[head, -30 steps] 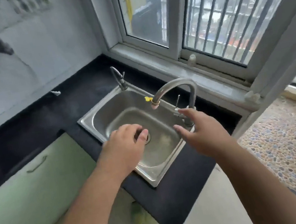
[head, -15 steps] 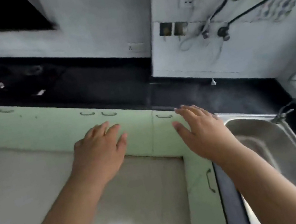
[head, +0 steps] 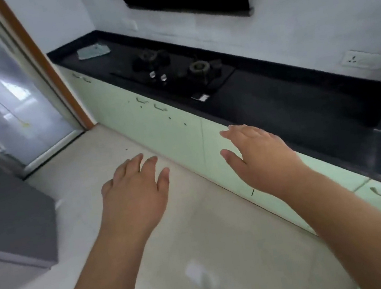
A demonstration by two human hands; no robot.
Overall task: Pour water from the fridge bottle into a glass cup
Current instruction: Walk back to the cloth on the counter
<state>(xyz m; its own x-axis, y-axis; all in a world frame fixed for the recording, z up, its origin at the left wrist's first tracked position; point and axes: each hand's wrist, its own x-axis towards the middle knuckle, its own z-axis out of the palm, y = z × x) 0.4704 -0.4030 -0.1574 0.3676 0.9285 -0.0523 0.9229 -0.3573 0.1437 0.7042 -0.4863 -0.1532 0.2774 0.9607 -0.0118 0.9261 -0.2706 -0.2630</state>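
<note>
Two bare hands, left hand (head: 134,193) and right hand (head: 259,158), each grip released, empty; beyond them, two round black burners (head: 198,68) on the black stone table (head: 290,101).

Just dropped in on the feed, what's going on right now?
A person stands in a kitchen with both arms stretched forward. The left hand and right hand are open and hold nothing. Neither bottle nor glass cup is in view, so no pouring has begun. To the right runs a black counter with a gas stove over pale green cabinets. At far left stands a grey appliance, possibly the fridge.
</note>
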